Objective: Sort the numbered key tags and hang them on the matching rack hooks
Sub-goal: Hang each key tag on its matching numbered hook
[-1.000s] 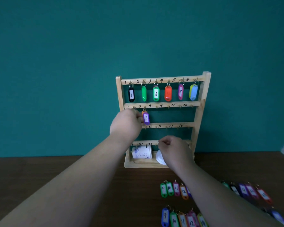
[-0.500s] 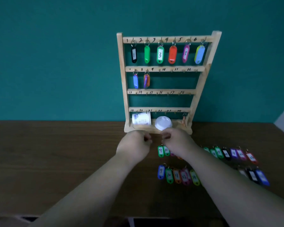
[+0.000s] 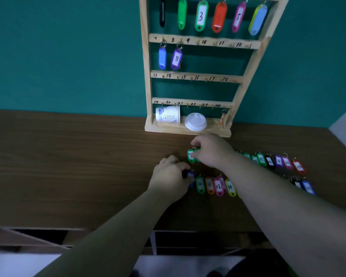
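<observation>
Two rows of numbered key tags lie on the brown table (image 3: 68, 156) in the head view, in front of a wooden rack (image 3: 146, 76) that stands against the teal wall. The left grip (image 3: 169, 176) is curled over the left end of the near row, its fingers closed round a blue tag (image 3: 191, 175) whose number is hidden. Just beside that tag lie a green 10 tag (image 3: 200, 184), an orange 11 tag (image 3: 209, 185), a pink 12 tag (image 3: 218, 186) and a yellow 14 tag (image 3: 230, 186). The right grip (image 3: 212, 150) sits at the left end of the far row, fingertips pinching the ring end of a green 9 tag (image 3: 190, 155). Further right in that row are a green tag (image 3: 261, 159), a black tag (image 3: 270, 161), a purple tag (image 3: 278, 161), a pink tag (image 3: 287, 162) and a red tag (image 3: 298, 166). On the rack, the top bar carries six tags, among them a green 3 tag (image 3: 201, 16) and a pink 5 tag (image 3: 237, 17). The second bar carries a blue tag on hook 7 (image 3: 162, 57) and a purple 8 tag (image 3: 176, 59). The third bar's hooks are bare. A small orange tag (image 3: 222, 118) hangs at the right end of the bottom bar. In the rack's base tray a paper cup (image 3: 168, 115) lies on its side next to a white lid (image 3: 195, 121).
</observation>
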